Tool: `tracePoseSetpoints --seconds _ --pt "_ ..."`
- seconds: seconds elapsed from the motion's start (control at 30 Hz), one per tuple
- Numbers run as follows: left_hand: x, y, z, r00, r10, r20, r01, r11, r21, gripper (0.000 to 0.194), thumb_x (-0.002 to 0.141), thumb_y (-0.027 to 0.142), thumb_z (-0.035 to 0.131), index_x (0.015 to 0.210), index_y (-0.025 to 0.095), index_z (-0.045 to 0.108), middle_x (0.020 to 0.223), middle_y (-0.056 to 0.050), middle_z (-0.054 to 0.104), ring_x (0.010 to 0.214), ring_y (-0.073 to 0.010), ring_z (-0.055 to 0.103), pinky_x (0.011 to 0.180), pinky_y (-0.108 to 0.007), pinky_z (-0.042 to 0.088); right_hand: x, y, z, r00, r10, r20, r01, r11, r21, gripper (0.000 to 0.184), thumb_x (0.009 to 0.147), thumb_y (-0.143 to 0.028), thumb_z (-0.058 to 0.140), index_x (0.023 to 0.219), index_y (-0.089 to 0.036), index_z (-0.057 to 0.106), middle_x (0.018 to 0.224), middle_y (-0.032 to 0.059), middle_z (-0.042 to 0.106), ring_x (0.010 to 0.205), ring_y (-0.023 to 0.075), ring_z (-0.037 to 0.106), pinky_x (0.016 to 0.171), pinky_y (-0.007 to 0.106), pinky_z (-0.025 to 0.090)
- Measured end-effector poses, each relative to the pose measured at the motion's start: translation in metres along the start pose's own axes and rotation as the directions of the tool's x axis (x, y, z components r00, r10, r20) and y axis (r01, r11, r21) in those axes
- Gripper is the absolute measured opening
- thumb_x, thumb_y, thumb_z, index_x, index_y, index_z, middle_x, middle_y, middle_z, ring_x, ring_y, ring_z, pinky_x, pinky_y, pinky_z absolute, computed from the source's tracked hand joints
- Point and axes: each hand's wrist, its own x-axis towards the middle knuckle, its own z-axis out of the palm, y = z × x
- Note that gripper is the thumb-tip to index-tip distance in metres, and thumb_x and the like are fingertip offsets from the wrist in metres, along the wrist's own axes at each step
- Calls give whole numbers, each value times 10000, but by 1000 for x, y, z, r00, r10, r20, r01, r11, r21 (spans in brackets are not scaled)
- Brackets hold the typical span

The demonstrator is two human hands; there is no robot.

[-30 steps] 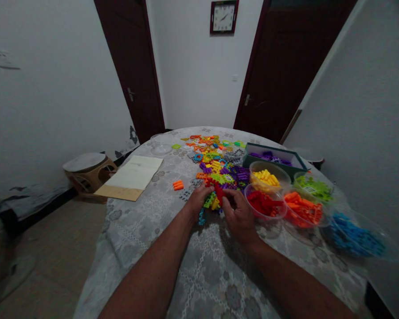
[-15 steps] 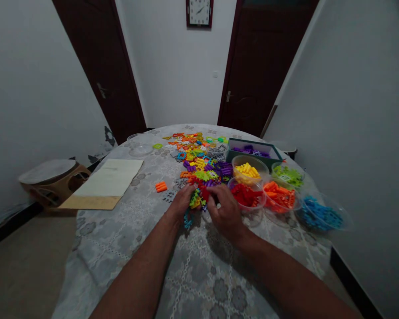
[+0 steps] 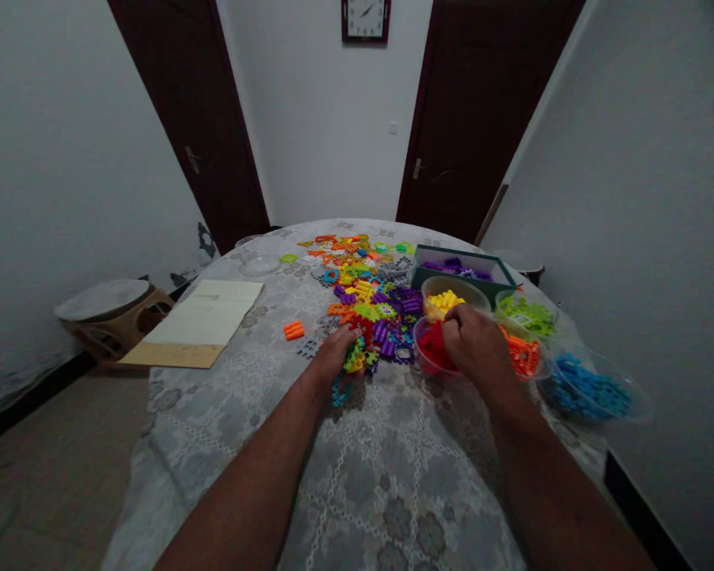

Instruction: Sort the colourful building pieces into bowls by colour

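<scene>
A heap of mixed coloured plastic building pieces covers the middle of a round table with a patterned cloth. My left hand rests at the near edge of the heap, fingers curled on yellow and green pieces. My right hand hovers over the clear bowl of red pieces, fingers bent down into it; what they hold is hidden.
Clear bowls of yellow, green, orange and blue pieces stand at the right, behind them a dark green box of purple pieces. A paper pad, two orange pieces, an empty clear bowl and a stool lie left.
My right hand moved from the heap's near edge rightward to above the red bowl. My left hand stayed at the heap. The view shifted slightly.
</scene>
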Motion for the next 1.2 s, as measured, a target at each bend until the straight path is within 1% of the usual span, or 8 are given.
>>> tracePoseSetpoints --seconds 0.13,0.3,0.47,0.6,0.77,1.0,1.1,1.2 --pt "-3 0 1 999 -12 45 10 999 52 411 797 532 805 988 225 610 800 -58 768 430 -166 608 340 -217 353 -1 -1 2 996 -41 -82 35 997 -75 124 921 -195 544 907 -188 667 859 124 683 836 276 607 782 387 456" --pt "-8 -1 5 994 0 106 -15 990 141 383 839 525 760 1049 213 687 859 -81 771 505 -175 629 397 -237 427 -14 -41 4 970 -237 -52 241 910 336 236 1036 -256 520 1200 -209 682 1150 125 737 1091 292 659 1028 476 493" --pt "-14 2 14 981 27 191 -59 986 159 333 814 427 794 1052 196 765 865 -93 756 654 -211 668 497 -256 491 -31 -64 16 935 -349 66 267 814 516 246 1039 -254 550 1230 -226 703 1171 104 763 1076 279 694 982 465 539" --pt "-17 2 16 982 18 189 -61 972 226 329 822 466 797 1027 212 766 930 -96 765 763 -229 686 532 -247 506 -32 -66 17 953 -295 73 212 819 532 184 992 -217 568 1093 -224 722 1028 83 768 952 253 696 883 407 552" --pt "-10 -3 11 988 -48 144 16 977 213 424 824 554 773 1084 224 718 880 -86 767 575 -188 644 427 -229 409 -17 -44 6 996 -88 -17 89 927 364 156 925 -169 525 942 -215 673 924 67 714 886 237 654 854 371 503" --pt "-1 -4 7 1000 1 13 -1 1000 -17 382 811 494 815 948 196 619 772 -25 706 491 -146 619 335 -189 302 -1 -6 5 989 -89 -115 94 995 40 108 874 -146 535 883 -207 624 906 112 668 920 286 599 880 432 467" --pt "1 0 5 999 -50 7 50 970 -236 336 842 425 800 931 192 574 761 -9 678 486 -117 604 330 -160 291 -12 -30 3 970 -205 -128 228 951 207 117 938 -154 535 973 -201 636 964 110 677 963 277 620 906 429 491" --pt "2 6 0 989 -135 62 148 908 -391 294 942 437 690 902 169 576 660 4 614 394 -73 483 326 -146 280 -37 -67 2 905 -424 38 367 821 437 127 1005 -194 549 1092 -212 641 1014 94 689 970 250 646 877 394 531"
